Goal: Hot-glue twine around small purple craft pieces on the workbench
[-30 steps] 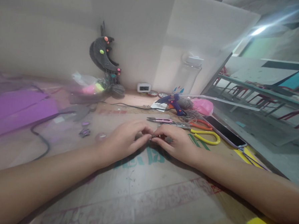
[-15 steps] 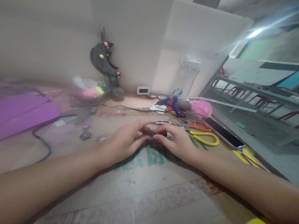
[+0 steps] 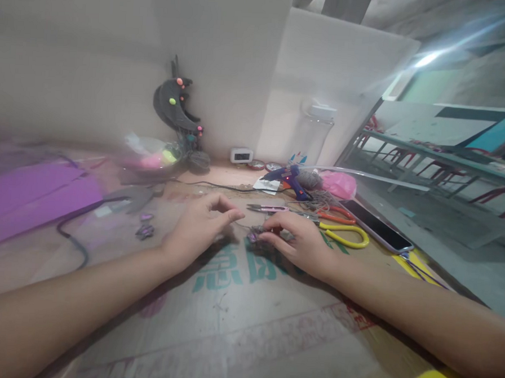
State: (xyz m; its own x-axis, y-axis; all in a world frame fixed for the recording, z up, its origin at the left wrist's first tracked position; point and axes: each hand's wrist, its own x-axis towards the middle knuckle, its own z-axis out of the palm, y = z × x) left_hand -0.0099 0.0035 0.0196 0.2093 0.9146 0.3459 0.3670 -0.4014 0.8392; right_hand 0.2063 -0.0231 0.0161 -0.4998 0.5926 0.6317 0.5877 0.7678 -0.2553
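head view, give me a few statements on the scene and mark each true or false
1. The right hand holds a small grey-and-purple piece. True.
2. The left hand grips the glue gun. False: the glue gun lies beyond both hands.
3. The phone stands on edge. False: the phone lies flat, screen up.
4. The purple sheet is left of both hands. True.

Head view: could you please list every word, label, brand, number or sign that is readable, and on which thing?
None can be read with certainty.
Cardboard: large green characters, blurred, partly hidden by the right hand.
Cardboard: red print, too faint and blurred.
White clock: display digits too small.
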